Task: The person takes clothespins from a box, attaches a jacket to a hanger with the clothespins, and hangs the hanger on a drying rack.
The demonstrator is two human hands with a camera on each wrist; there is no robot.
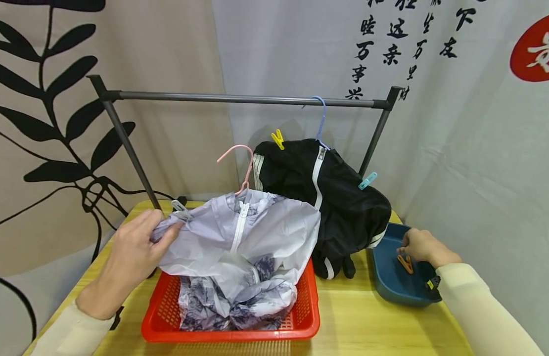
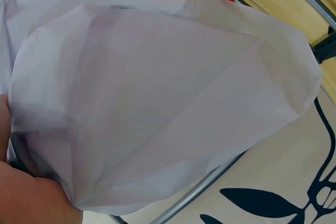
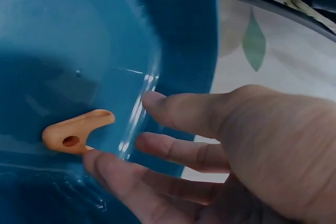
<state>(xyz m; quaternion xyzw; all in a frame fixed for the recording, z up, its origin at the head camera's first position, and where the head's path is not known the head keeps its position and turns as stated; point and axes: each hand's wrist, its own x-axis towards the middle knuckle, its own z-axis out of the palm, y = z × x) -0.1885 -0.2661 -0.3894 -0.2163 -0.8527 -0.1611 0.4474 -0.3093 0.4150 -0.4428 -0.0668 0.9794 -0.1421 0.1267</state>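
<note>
My left hand (image 1: 136, 252) grips the shoulder of a pale lilac-white jacket (image 1: 274, 217), thumb in front. The jacket is on a pink hanger (image 1: 248, 170), whose hook is free of the rail. A grey clothespin (image 1: 181, 210) is on its shoulder near my fingers. In the left wrist view the jacket's cloth (image 2: 157, 93) fills most of the picture. My right hand (image 1: 423, 246) reaches into a blue basin (image 1: 392, 291). There, an orange clothespin (image 3: 73, 135) lies at my fingertips; one finger appears to touch it, with the fingers spread apart.
A black jacket (image 1: 288, 170) hangs by a blue hanger (image 1: 322, 118) from the grey rail (image 1: 239, 99), with a yellow clothespin (image 1: 278, 139) and a light-blue clothespin (image 1: 368, 181) on it. Below the pale jacket, a red basket (image 1: 310, 316) stands on the wooden table (image 1: 359, 316).
</note>
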